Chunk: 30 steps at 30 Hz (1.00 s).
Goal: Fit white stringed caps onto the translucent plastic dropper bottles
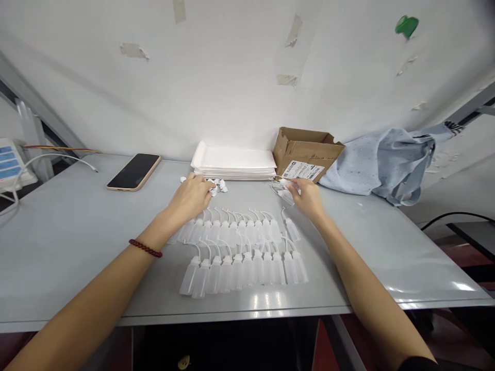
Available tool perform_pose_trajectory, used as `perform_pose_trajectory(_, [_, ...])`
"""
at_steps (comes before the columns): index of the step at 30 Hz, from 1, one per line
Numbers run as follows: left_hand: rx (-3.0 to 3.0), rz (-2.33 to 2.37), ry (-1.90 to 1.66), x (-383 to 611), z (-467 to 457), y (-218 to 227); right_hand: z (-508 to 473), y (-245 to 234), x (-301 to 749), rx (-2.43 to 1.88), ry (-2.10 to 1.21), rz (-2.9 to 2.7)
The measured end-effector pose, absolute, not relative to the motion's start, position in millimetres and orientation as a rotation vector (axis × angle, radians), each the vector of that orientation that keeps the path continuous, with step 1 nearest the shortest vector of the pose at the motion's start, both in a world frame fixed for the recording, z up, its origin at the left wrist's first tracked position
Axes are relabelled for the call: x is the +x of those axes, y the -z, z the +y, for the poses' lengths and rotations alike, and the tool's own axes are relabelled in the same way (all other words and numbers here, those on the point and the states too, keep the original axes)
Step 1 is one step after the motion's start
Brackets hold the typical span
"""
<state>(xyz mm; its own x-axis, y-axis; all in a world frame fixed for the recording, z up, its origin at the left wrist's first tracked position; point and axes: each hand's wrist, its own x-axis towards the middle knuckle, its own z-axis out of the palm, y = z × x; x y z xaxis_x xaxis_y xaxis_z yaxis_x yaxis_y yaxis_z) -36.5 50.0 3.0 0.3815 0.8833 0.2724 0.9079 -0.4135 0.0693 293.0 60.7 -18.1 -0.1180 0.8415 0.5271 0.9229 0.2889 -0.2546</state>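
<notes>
Two rows of small translucent squeeze bottles (247,247) with thin bent nozzles lie flat on the grey table (69,242). My left hand (191,196), a red bead bracelet on its wrist, is closed over a little pile of small white caps (218,185) just behind the back row. My right hand (307,198) is closed on a loose bottle (286,184) near the cardboard box. One more bottle (291,226) lies apart at the right end of the back row.
A stack of white padded envelopes (235,162) sits against the wall, next to an open cardboard box (305,149) with a label. A phone (134,171) lies at the left, a blue cloth (386,165) at the right. A white cable and a device sit at the far left.
</notes>
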Motion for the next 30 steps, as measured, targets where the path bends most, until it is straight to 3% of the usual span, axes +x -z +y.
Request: perform_pose_trajectory(30, [-2.611,-1.663,0.021,-23.1,38.8,-9.9,49.5,-4.3,294.6,-1.757,0.129,-1.898])
